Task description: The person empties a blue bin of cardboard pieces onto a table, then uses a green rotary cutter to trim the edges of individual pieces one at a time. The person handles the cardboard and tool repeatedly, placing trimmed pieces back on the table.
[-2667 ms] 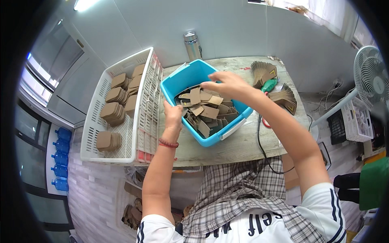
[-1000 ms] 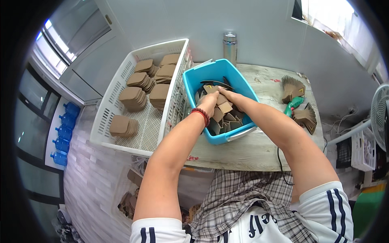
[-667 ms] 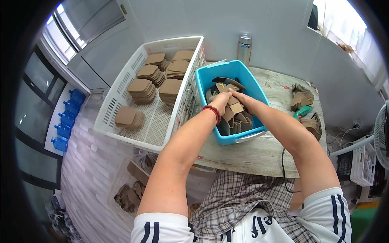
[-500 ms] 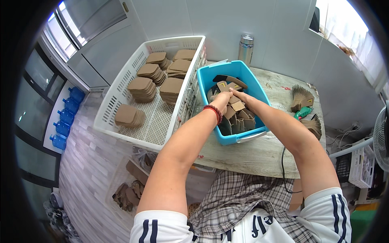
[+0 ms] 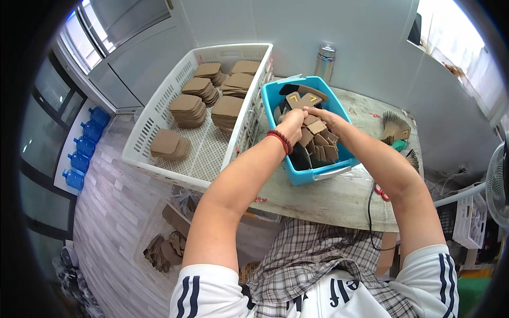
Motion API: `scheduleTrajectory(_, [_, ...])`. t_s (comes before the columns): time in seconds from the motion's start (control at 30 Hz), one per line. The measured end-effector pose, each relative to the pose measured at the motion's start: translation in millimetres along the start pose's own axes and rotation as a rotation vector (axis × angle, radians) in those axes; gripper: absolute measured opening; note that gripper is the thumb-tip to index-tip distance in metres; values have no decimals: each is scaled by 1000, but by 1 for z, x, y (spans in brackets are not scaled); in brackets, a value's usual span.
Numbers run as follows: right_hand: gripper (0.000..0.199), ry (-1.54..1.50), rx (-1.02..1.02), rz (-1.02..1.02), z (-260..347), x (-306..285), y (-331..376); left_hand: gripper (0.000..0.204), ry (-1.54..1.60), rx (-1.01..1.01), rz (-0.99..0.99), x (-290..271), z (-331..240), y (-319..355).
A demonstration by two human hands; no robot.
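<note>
Both my hands meet over the blue plastic tub (image 5: 323, 174), which holds several loose brown shaped pieces (image 5: 323, 146). My left hand (image 5: 293, 123), with a red bead bracelet at the wrist, and my right hand (image 5: 320, 114) together pinch brown pieces (image 5: 300, 100) held upright above the tub's far end. To the left stands a white perforated crate (image 5: 159, 114) with stacks of the same brown pieces (image 5: 187, 109).
A metal flask (image 5: 325, 61) stands behind the tub. Fanned brown pieces and a green tool (image 5: 396, 132) lie on the wooden table's (image 5: 339, 201) right side, with a black cable hanging off its edge. Blue water bottles (image 5: 79, 153) line the floor at left; a fan (image 5: 497, 183) at right.
My left arm moved from the tub's near rim into the tub beside the right hand. Both hands then gathered brown pieces and lifted them slightly toward the far end.
</note>
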State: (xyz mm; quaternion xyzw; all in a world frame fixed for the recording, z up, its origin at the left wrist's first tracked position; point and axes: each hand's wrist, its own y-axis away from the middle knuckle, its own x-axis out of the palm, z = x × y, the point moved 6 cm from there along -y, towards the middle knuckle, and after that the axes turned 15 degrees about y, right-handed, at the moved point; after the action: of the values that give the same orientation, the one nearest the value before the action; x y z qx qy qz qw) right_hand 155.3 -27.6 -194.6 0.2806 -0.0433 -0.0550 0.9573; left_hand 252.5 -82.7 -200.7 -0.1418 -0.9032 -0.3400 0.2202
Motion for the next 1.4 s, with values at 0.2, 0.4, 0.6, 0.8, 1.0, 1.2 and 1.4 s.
scheduleTrajectory(0.2, [40, -132, -17, 31, 16, 8, 12, 62, 85, 28, 51, -2, -12, -13])
scheduleTrajectory(0.4, [37, -135, -107, 71, 37, 8, 22, 70, 55, 51, 116, 7, -28, -12])
scheduleTrajectory(0.6, [35, -196, -170, 63, 57, 0, 39, 26, -114, 121, 32, 32, -43, 31])
scheduleTrajectory(0.8, [34, -147, -239, -17, 78, 3, 75, 28, -201, 144, 86, 47, -61, 61])
scheduleTrajectory(1.0, [32, -181, -320, -58, 113, 3, 117, 30, -229, 216, 191, 86, -88, 123])
scheduleTrajectory(1.2, [33, -184, -478, -79, 141, -32, 160, 32, -237, 233, 319, 143, -93, 162])
scheduleTrajectory(1.4, [35, -129, -471, -148, 129, -83, 188, 46, -253, 138, 454, 183, -60, 127])
